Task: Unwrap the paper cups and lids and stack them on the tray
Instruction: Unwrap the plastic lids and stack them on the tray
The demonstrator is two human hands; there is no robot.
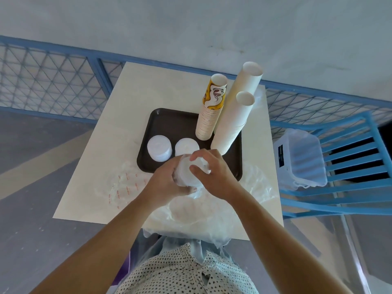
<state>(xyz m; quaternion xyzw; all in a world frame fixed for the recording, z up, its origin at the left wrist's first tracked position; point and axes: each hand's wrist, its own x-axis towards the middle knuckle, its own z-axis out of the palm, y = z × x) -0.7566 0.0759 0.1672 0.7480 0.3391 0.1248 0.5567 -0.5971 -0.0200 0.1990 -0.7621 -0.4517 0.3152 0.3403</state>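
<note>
A white table (89, 166) seen from above, with a dark tray (169, 122) at its centre. On the tray's far right stand three tall cup columns: two plain white cup stacks (233, 124) and a shorter printed cup stack (209, 115), all unwrapped and seeming to lean away towards the right. Crumpled clear plastic wrap (118, 187) lies on the table near the person. Two short stacks of white lids (159, 147) sit side by side on the tray's near left.

Over the tray's near edge, both hands hold a wrapped bundle of lids (186, 172). The left hand (167, 181) has its fingers curled round the bundle from the left and below. The right hand (214, 177) pinches the plastic at the bundle's top and right side.

The step appears to be peeling the film off this bundle. It would go best with the left hand steadying the column firmly, so the lids stay nested, while the right draws the film off along the stack, not across it.

The bundle is a short column. Its long axis seems to tilt up and away from the left palm towards the tray, though the film blurs its ends.
</note>
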